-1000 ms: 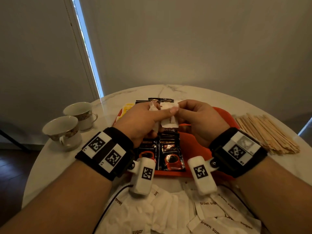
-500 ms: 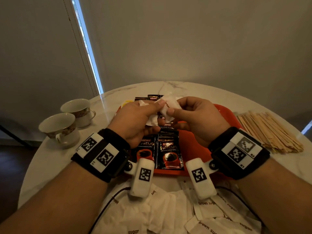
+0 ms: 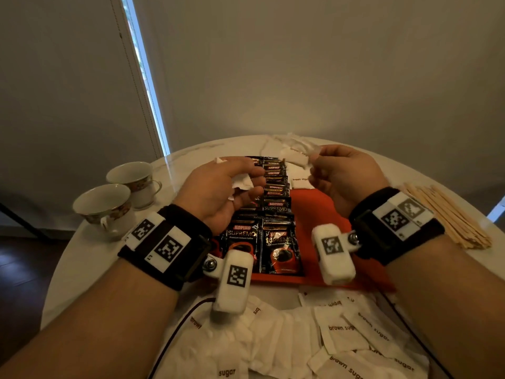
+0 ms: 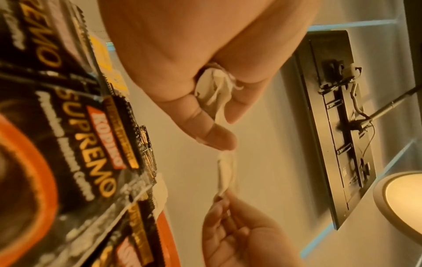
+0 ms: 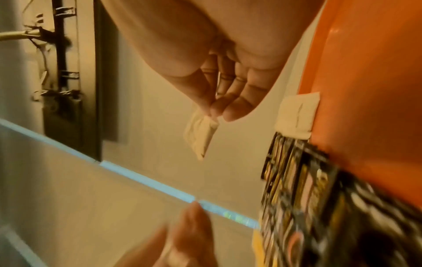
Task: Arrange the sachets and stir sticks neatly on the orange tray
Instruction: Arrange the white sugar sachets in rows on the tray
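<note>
The orange tray (image 3: 322, 214) carries two columns of black coffee sachets (image 3: 276, 209) and one brown sugar sachet (image 3: 300, 179) at its far end. Above the tray's left part, my left hand (image 3: 246, 184) grips a small bunch of white sachets (image 3: 241, 183), seen crumpled in the palm (image 4: 214, 84) in the left wrist view. My right hand (image 3: 314, 165) hovers over the tray's far right and pinches a single white sachet (image 3: 296, 157) between thumb and fingers (image 5: 200, 133). The stir sticks (image 3: 448, 214) lie in a heap right of the tray.
Two teacups (image 3: 109, 206) stand at the table's left. A loose pile of white sugar sachets (image 3: 300, 337) covers the table's near edge under my wrists. More white sachets (image 3: 289, 142) lie beyond the tray. A wall stands close behind the round table.
Both hands were together on one bunch of sachets over the tray. They have drawn apart: the right took one sachet off to the right, the left kept the rest.
</note>
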{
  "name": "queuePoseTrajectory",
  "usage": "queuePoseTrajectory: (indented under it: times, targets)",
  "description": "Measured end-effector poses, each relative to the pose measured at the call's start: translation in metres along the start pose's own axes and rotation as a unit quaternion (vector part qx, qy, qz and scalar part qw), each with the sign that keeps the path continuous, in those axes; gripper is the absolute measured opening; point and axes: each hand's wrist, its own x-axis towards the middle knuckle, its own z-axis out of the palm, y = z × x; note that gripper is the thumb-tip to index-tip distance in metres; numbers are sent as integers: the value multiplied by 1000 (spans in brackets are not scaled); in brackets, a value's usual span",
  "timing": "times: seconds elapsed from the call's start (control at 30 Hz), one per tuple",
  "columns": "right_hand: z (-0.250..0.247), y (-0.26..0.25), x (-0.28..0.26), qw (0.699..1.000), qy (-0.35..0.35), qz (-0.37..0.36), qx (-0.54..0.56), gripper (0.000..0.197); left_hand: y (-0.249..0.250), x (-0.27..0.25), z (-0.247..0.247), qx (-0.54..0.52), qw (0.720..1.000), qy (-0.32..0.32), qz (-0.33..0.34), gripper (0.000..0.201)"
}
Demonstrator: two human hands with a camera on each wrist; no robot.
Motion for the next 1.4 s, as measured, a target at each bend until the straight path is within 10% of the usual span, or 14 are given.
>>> queuePoseTrajectory:
  times: [0.23, 0.57, 1.2, 1.4]
  targets:
    - [-19, 15, 58, 966, 63, 156, -195, 20, 7, 2, -7, -67, 998, -3, -17, 29]
    - [-14, 25, 75, 910, 22, 172, -377, 21, 9, 10, -16, -72, 997, -1, -14, 34]
    - [-5, 11, 35, 967, -45, 149, -204, 17, 3, 7, -13, -37, 998, -45, -25, 29]
    - [9, 1, -20, 965, -224, 78, -108, 45, 3, -2, -9, 26, 996, -77, -24, 18]
